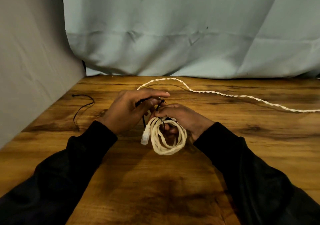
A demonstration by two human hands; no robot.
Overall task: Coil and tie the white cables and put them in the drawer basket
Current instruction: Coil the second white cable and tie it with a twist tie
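A coiled white cable (167, 144) hangs just above the wooden table (155, 181), its clear plug (145, 137) dangling at the left side. My right hand (183, 119) grips the top of the coil, fingers curled through the loops. A black cable tie (160, 103) wraps the coil's top. My left hand (131, 108) pinches the tie's head end between thumb and fingers, right beside my right hand. A second, uncoiled twisted white cable (225, 94) runs across the far side of the table to the right edge. No drawer basket is in view.
More black cable ties (83, 107) lie on the table at the left, near a grey cloth-covered wall (34, 60). A pale blue cloth (173, 34) hangs behind the table's far edge.
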